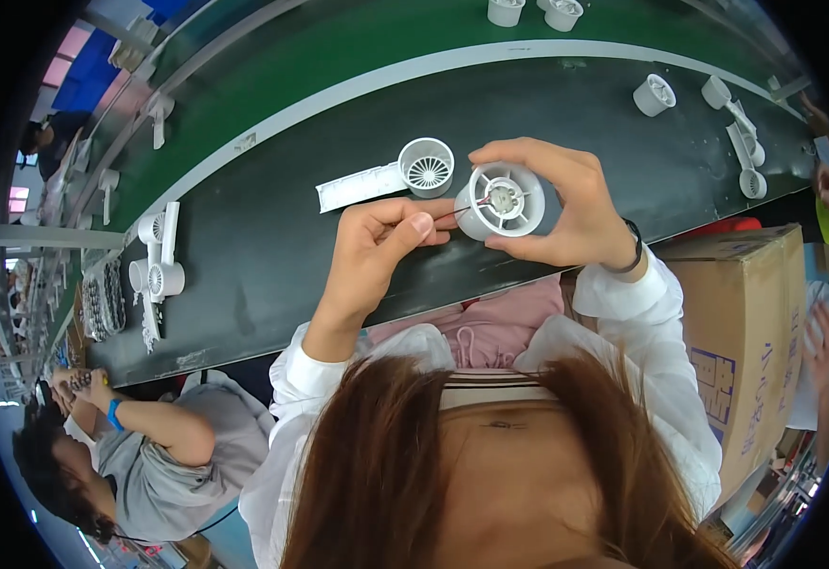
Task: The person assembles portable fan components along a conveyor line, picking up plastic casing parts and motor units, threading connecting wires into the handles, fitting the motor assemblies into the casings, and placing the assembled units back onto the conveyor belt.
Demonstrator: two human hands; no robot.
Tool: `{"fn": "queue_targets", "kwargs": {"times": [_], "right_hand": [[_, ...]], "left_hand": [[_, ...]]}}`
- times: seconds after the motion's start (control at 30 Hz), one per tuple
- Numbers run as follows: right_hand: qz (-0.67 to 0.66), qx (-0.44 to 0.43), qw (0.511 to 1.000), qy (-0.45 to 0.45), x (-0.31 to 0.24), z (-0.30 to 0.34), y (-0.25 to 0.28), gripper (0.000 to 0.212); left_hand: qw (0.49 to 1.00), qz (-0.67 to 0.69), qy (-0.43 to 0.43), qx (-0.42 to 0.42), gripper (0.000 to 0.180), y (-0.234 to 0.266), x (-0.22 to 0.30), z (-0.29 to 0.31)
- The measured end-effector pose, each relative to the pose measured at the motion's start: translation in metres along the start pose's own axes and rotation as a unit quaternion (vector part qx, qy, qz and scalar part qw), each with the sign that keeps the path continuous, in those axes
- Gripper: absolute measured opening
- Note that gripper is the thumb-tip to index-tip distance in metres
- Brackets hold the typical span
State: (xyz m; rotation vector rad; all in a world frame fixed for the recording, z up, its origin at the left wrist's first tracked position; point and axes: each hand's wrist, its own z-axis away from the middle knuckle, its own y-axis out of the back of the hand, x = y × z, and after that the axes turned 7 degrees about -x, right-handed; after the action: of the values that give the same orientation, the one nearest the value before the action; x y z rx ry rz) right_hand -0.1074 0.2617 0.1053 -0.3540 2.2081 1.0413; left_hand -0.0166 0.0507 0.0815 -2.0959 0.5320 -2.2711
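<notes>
My right hand [576,204] is wrapped round a white round plastic housing [469,223] with spokes and a small motor-like hub [504,199] at its centre. It is held above the dark table, its spoked side facing up. Thin dark wires [462,211] run out from the housing to the left. My left hand [377,242] pinches these wires between thumb and fingers. Just beyond my left hand lies a white fan housing [427,168] with a slatted round cup and a long flat handle [360,188] pointing left.
White fan parts [158,251] lie on the left, beside a bundle of wires [103,302]. At the far right are a white cup [654,95] and more handled parts [745,142]. A green belt [358,57] runs behind. A cardboard box [737,332] stands right; a co-worker [168,446] sits left.
</notes>
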Motion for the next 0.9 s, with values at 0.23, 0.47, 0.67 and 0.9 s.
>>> {"fn": "queue_targets", "kwargs": {"times": [0.23, 0.47, 0.67, 0.9], "right_hand": [[-0.01, 0.042, 0.997, 0.06, 0.002, 0.005, -0.007, 0.05], [0.019, 0.056, 0.994, 0.096, 0.003, 0.006, -0.006, 0.042], [-0.01, 0.044, 0.994, 0.101, 0.008, 0.013, -0.007, 0.044], [-0.074, 0.064, 0.991, 0.095, 0.01, 0.011, -0.011, 0.041]], "left_hand": [[0.996, 0.048, -0.07, -0.013, 0.018, -0.002, -0.001, 0.003], [0.996, 0.059, -0.07, -0.017, 0.015, -0.002, 0.001, 0.003], [0.994, 0.098, -0.041, -0.01, 0.015, -0.004, 0.0, 0.004], [0.992, 0.127, -0.025, 0.006, 0.015, -0.004, -0.001, 0.003]]}}
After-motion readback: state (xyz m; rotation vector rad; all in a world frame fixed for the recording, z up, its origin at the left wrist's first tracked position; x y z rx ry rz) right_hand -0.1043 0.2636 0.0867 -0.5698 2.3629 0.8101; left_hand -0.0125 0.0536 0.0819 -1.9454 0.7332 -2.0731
